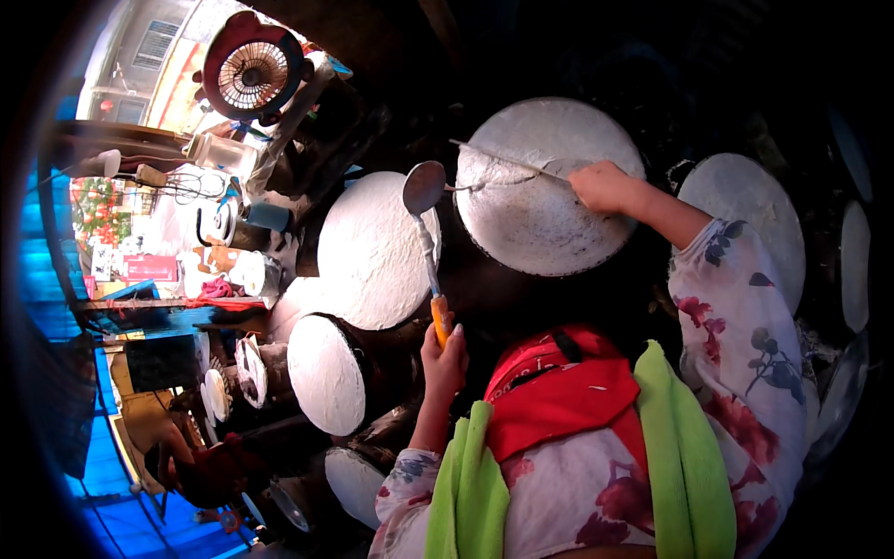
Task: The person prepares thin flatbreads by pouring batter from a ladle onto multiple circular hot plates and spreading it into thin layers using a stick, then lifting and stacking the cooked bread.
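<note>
My left hand (444, 356) is closed around the orange handle of a metal ladle (425, 188). The ladle's bowl points away from me, between two round, pale discs. In my right hand (601, 189) is a long thin stick (507, 160), pinched over the far round griddle-like disc (549, 224). White paste or coating covers much of this disc, with grey patches toward its near side. Left of the ladle is another round disc (372, 252), covered in white. A shorter wire-like piece (480, 186) lies across the far disc's left edge; what it belongs to is unclear.
More round white tops stand near left (326, 374) and at right (745, 210). A fan (253, 76) sits at the far left, beside a cluttered shelf with a clear plastic container (223, 156). A green towel (684, 456) hangs over my shoulders. The right side is dark.
</note>
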Action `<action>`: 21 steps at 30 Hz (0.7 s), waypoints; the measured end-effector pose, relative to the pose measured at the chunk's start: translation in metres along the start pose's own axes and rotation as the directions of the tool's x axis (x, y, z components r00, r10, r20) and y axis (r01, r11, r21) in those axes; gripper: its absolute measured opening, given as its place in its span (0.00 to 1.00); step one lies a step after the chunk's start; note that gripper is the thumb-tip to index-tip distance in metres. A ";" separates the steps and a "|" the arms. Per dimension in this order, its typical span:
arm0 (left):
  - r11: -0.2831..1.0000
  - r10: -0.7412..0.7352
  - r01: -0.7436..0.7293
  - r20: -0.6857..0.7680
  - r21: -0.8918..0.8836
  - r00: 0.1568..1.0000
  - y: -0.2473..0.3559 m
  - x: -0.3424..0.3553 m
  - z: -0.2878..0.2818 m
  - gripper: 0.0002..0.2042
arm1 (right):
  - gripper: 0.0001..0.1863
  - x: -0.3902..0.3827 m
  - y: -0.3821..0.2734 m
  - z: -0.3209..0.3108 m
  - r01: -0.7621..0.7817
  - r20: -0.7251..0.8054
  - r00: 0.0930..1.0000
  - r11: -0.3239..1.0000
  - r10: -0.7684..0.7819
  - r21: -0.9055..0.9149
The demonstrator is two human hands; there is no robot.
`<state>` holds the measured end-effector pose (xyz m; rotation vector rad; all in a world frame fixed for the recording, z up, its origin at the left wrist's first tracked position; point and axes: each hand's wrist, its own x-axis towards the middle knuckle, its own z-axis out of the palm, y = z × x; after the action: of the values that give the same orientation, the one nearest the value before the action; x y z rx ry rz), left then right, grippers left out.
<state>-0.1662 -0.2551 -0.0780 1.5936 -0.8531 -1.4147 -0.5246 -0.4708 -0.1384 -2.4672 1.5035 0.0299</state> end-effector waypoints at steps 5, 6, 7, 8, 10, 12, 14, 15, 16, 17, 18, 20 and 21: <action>0.995 -0.055 0.050 -0.060 -0.083 0.997 -0.022 -0.009 -0.013 0.15 | 0.07 -0.075 -0.034 -0.018 0.135 0.178 0.974 0.990 -0.140 0.039; 0.994 -0.057 0.052 -0.062 -0.091 0.996 -0.024 -0.011 -0.013 0.15 | 0.07 -0.090 -0.029 -0.020 0.121 0.166 0.978 0.991 -0.128 0.054; 0.991 -0.078 0.071 -0.060 -0.117 0.995 -0.025 -0.015 -0.012 0.15 | 0.07 -0.096 -0.027 -0.021 0.109 0.154 0.981 0.992 -0.119 0.069; 0.986 -0.099 0.089 -0.060 -0.143 0.993 -0.026 -0.018 -0.011 0.15 | 0.07 -0.087 -0.025 -0.022 0.117 0.159 0.979 0.991 -0.126 0.065; 0.982 -0.121 0.115 -0.036 -0.150 0.992 -0.024 -0.018 -0.005 0.15 | 0.06 -0.062 -0.011 -0.020 -0.039 -0.070 0.997 0.995 0.045 0.093; 0.979 -0.141 0.132 -0.042 -0.155 0.989 -0.022 -0.021 -0.001 0.14 | 0.06 -0.018 -0.002 -0.014 0.018 -0.046 0.999 0.998 -0.015 0.066; 0.984 -0.122 0.114 -0.048 -0.137 0.991 -0.018 -0.023 0.003 0.14 | 0.06 -0.007 -0.012 -0.016 0.079 0.012 0.997 0.996 -0.080 0.049; 0.983 -0.127 0.118 -0.057 -0.140 0.990 -0.017 -0.025 0.003 0.14 | 0.06 -0.005 -0.017 -0.016 0.150 0.074 0.986 0.988 -0.151 0.026; 0.981 -0.134 0.123 -0.066 -0.150 0.989 -0.015 -0.026 0.003 0.14 | 0.06 -0.011 -0.019 -0.016 0.156 0.080 0.984 0.987 -0.158 0.029; 0.979 -0.142 0.129 -0.073 -0.159 0.987 -0.015 -0.027 0.003 0.13 | 0.06 -0.026 -0.022 -0.017 0.188 0.122 0.974 0.982 -0.190 0.029; 0.978 -0.145 0.130 -0.082 -0.165 0.986 -0.017 -0.030 0.001 0.13 | 0.06 -0.040 -0.026 -0.021 0.224 0.162 0.961 0.974 -0.226 0.027; 0.975 -0.135 0.119 -0.073 -0.186 0.988 -0.024 -0.033 -0.004 0.13 | 0.05 -0.076 -0.027 -0.028 0.231 0.221 0.949 0.973 -0.225 0.002; 0.975 -0.135 0.122 -0.056 -0.187 0.989 -0.026 -0.032 -0.003 0.13 | 0.05 -0.100 -0.021 -0.030 0.212 0.217 0.954 0.977 -0.205 -0.012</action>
<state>-0.1688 -0.2150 -0.0872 1.5689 -0.5706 -1.4747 -0.5560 -0.3808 -0.0902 -2.5415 1.1590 0.2774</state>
